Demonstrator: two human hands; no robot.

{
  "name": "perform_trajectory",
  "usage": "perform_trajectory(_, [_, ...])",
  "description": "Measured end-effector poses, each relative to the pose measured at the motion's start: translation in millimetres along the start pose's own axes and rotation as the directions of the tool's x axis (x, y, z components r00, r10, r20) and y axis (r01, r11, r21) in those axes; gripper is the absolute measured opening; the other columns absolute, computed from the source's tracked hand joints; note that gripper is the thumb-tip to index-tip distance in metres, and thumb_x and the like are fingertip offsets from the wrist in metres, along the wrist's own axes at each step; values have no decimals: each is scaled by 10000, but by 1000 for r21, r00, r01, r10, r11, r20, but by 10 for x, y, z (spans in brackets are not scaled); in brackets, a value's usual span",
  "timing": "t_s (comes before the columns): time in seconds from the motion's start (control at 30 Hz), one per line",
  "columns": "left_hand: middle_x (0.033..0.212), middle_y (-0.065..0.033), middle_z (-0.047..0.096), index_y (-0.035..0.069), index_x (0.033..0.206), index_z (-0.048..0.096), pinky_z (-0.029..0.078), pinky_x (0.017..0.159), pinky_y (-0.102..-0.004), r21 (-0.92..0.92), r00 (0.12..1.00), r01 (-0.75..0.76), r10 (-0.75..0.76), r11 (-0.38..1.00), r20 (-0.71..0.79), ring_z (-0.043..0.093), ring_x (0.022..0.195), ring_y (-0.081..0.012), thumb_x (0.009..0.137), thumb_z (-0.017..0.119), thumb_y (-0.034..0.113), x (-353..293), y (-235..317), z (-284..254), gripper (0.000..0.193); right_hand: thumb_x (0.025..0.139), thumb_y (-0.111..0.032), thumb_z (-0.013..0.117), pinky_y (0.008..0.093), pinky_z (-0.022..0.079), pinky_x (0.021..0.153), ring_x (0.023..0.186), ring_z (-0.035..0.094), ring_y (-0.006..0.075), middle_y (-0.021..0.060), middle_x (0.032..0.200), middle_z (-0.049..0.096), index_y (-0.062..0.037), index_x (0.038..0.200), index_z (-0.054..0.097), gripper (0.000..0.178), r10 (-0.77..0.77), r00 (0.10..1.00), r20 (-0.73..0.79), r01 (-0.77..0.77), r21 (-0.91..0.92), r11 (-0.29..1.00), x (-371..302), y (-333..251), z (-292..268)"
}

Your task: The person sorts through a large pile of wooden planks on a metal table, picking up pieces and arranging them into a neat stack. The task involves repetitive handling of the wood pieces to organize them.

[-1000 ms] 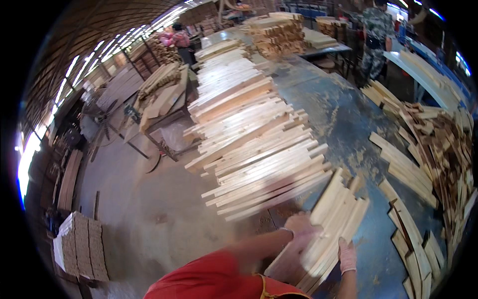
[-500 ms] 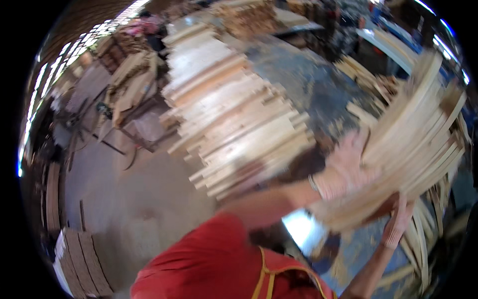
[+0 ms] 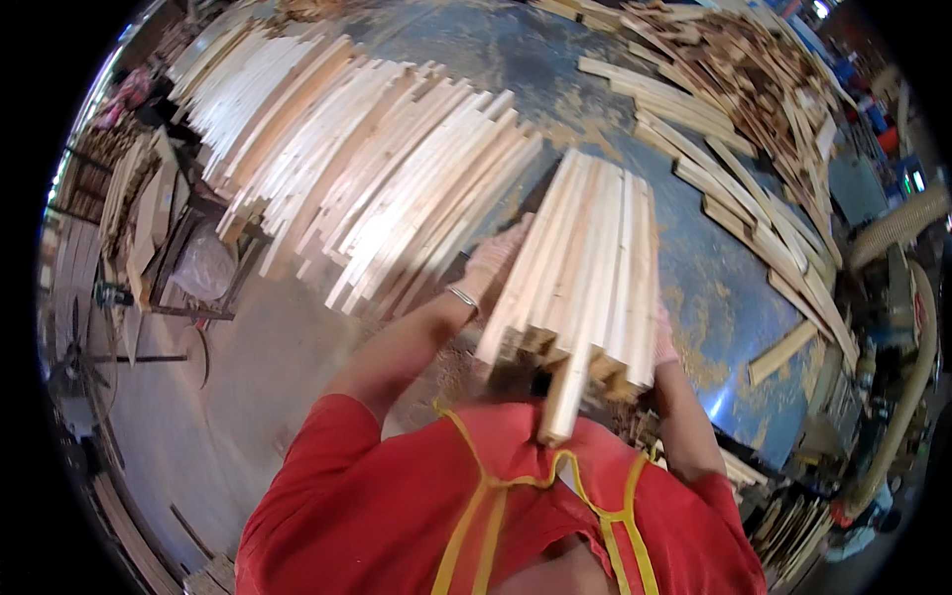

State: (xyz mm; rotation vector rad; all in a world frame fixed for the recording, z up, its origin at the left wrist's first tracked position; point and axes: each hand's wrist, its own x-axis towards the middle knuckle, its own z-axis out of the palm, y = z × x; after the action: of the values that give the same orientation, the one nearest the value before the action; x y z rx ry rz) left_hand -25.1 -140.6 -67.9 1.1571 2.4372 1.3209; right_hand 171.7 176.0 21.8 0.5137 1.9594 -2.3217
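A bundle of pale wooden strips (image 3: pixel 585 268) lies lengthwise in front of my body, its near ends uneven and one strip jutting toward my chest. My left hand (image 3: pixel 496 260), in a light pinkish glove, presses against the bundle's left side. On the opposite side my right hand (image 3: pixel 664 335), gloved alike, shows only in part past the strips. Both hands clasp the bundle between them; most of the fingers are hidden by the wood. Left of it, a long row of similar strips (image 3: pixel 367 149) lies side by side, the closest ones near my left forearm.
Beneath the wood is a blue-grey worktable (image 3: pixel 714 268) dusted with sawdust. Loose strips (image 3: pixel 744 213) and a heap of offcuts (image 3: pixel 739 69) cover its right side. A ribbed hose (image 3: pixel 907 397) runs at the far right. A cart with boards (image 3: pixel 149 208) stands at the left.
The bundle has come from the right side to the front of my body, turned lengthwise, with both hands still on it. My view has swung to the right.
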Motion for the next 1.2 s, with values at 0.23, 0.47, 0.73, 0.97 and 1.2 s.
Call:
perform_trajectory(0.23, [1336,-191,662,17,1602,426,558,982,-448,772,885,15,-367,635,285,701,1183,-345,1030,540,206,373,601,-603,613,1016,-363,566,491,400,1224,1484,441,434,236,1602,472,-19,1516,523,609,-70,998,-2,-7,-997,-76,668,338,73])
perform_trajectory(0.47, [1252,-226,740,124,1448,608,558,994,-487,548,802,401,-570,734,177,692,1213,-361,1066,470,181,-101,235,-643,410,980,-319,603,440,522,1038,1152,649,456,219,1298,690,64,1347,589,530,14,1000,24,11,-817,576,539,-48,35])
perform_trajectory(0.73, [1615,-193,515,66,1718,228,469,1152,-361,-363,642,752,-736,550,215,564,1420,-253,944,790,445,-588,868,-276,1029,884,-531,844,356,589,764,989,673,257,231,1306,675,71,1628,274,1115,541,841,-7,-489,-434,756,623,-412,505])
perform_trajectory(0.97, [1229,-177,750,74,1728,180,575,1004,-363,-224,560,828,-774,514,294,729,1124,-248,886,826,255,68,1588,-805,1076,875,-218,872,402,596,907,1221,659,270,180,1346,681,41,1581,383,897,495,843,213,-500,-30,865,755,-456,238])
perform_trajectory(1.2, [1297,-189,717,114,1737,144,575,1006,-353,68,561,817,-817,573,136,709,1154,-245,850,879,224,1033,1634,-1542,1157,889,-136,847,366,553,1000,1249,619,246,157,1433,624,-9,1655,304,947,264,935,236,-268,-14,963,1598,-1260,401])
